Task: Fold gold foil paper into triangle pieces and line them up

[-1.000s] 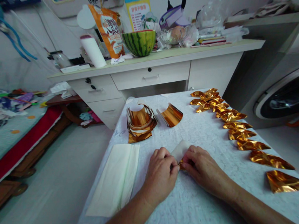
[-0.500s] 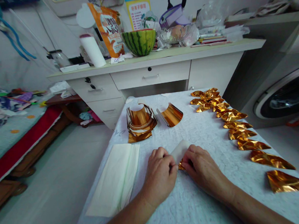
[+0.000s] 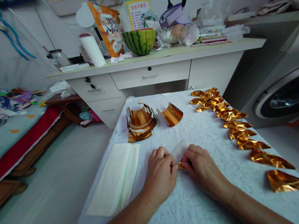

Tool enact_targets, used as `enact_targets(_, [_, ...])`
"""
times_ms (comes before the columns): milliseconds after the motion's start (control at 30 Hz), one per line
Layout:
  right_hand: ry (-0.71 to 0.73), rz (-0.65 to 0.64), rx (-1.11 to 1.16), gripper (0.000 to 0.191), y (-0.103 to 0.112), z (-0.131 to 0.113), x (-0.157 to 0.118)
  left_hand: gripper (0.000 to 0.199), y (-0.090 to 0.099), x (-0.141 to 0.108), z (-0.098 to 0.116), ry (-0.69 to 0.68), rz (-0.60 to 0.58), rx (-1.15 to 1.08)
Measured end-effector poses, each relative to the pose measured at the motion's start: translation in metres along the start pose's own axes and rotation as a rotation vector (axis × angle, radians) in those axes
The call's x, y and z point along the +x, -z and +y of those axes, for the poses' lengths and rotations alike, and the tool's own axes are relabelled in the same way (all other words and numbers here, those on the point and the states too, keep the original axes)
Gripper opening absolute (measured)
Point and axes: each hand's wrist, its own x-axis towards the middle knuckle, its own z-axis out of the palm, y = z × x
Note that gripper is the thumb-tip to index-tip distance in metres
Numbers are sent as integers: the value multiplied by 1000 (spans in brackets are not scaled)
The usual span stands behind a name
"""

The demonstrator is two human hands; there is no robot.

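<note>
Between my hands, low over the cloth-covered table (image 3: 201,212), is a piece of gold foil paper (image 3: 180,165) with its pale back (image 3: 180,149) turned up. My left hand (image 3: 161,169) has its fingers curled and pinches the left side of the sheet. On the right side my right hand (image 3: 201,165) pinches it, thumb against fingers, and a small gold patch shows beside the thumb. Most of the sheet's near edge is hidden by my fingers. Beyond my hands lie a stack of curved gold foil sheets (image 3: 140,121) and a single curled gold sheet (image 3: 172,115).
Several folded gold foil pieces (image 3: 243,133) run in a line along the table's right side. A folded pale paper sheet (image 3: 113,180) lies at the left. Behind stands a white desk (image 3: 151,75) with a watermelon half (image 3: 139,42). A washing machine (image 3: 287,88) is at the right.
Almost nothing differs. Both hands keep their grip on the foil paper in the same place, with only slight finger movement.
</note>
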Motion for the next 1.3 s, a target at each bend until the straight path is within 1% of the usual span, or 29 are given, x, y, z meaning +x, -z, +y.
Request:
enact_targets(133, [-7,4,12,14,-1,1,0,12,-1,0,2,9,-2,5])
enact_targets(300, [-3,5,14,14,-2,2,0,15,-3,-2,1,46,26,0])
enact_targets(500, [-12,42,25,3,-4,4,-1,16,-5,0,-2,59,16,-12])
enact_targets(700, [-7,24,28,9,-4,4,-1,15,-5,0,-3,57,1,-7])
enact_targets(867, [-1,14,15,7,0,-1,-4,15,-4,0,-3,55,4,-3])
enact_targets(967, [13,22,7,10,2,-4,-6,14,-4,0,-2,68,-7,-3])
enact_targets(1300, [7,33,-21,8,0,-5,-4,13,-2,1,-3,81,-41,-12])
